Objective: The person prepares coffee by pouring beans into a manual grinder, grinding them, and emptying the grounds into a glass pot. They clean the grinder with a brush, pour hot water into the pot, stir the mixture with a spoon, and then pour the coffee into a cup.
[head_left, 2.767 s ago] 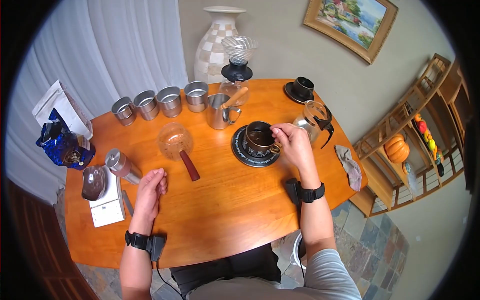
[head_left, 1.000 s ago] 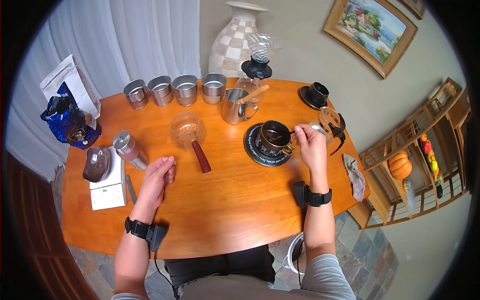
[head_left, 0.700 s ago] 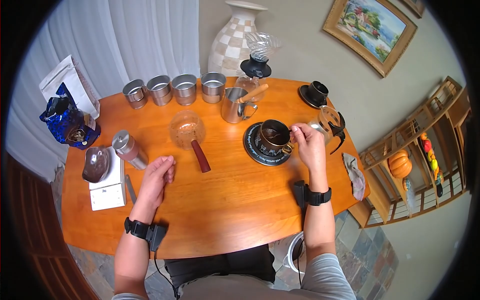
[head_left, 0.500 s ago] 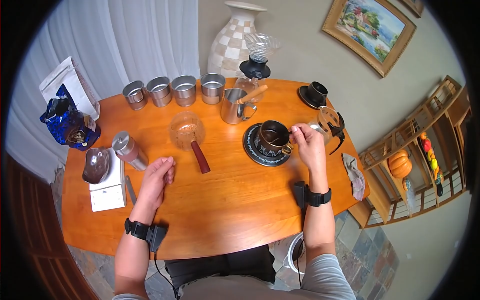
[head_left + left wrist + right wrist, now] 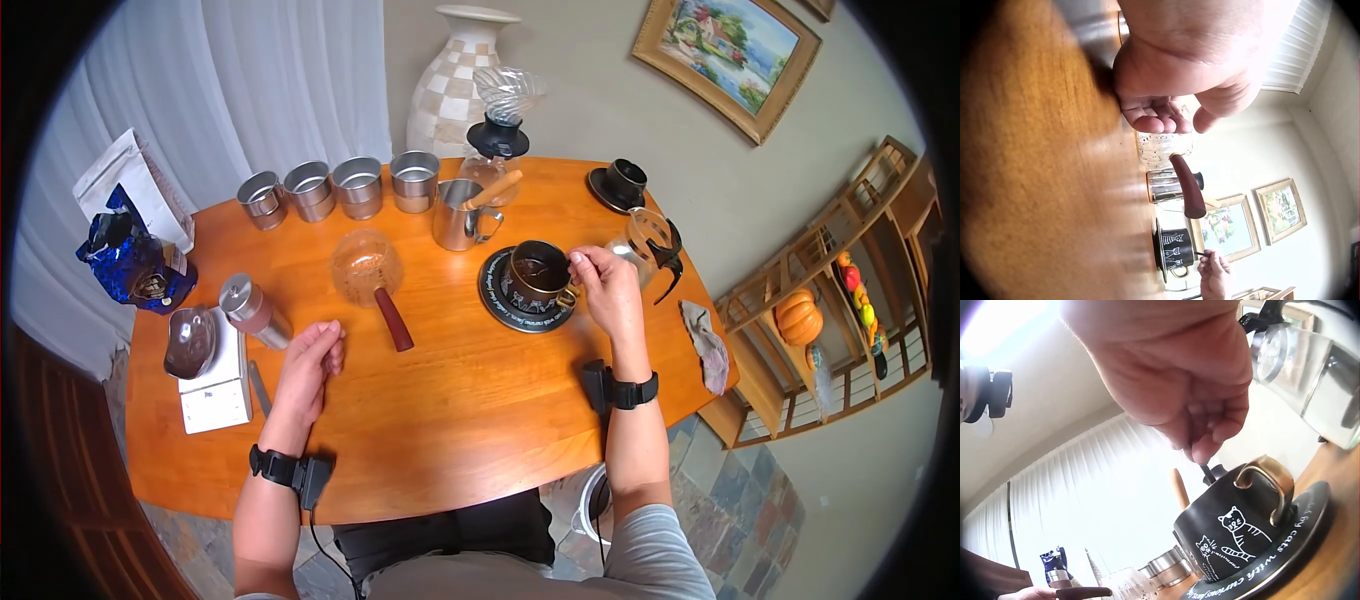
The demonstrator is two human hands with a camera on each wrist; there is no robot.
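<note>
My right hand [image 5: 610, 285] pinches a thin dark spoon-like handle [image 5: 1208, 475] between thumb and fingertips. Its lower end is hidden inside a black cup [image 5: 540, 292] of dark liquid. White cat drawings and a gold handle mark the cup, which stands upright on a black saucer [image 5: 497, 312] with white lettering. At the left, my left hand [image 5: 312, 360] rests by the table with loosely curled fingers and nothing in them. Close to it are a steel grinder-like cylinder [image 5: 252, 310] and a glass pot [image 5: 366, 262] with a reddish-brown handle [image 5: 392, 320].
Behind the cup are a steel pitcher [image 5: 458, 222], a glass dripper [image 5: 508, 95] and several metal cups [image 5: 357, 190]. A glass carafe [image 5: 635, 245] and cloth [image 5: 706, 345] lie right. Left are a white scale [image 5: 215, 408], dark dish [image 5: 190, 343] and blue bag [image 5: 135, 262].
The head view has shifted. My right hand stays beside the cup, moving slightly with the handle as the liquid's surface pattern changes. My left hand keeps its loose pose.
</note>
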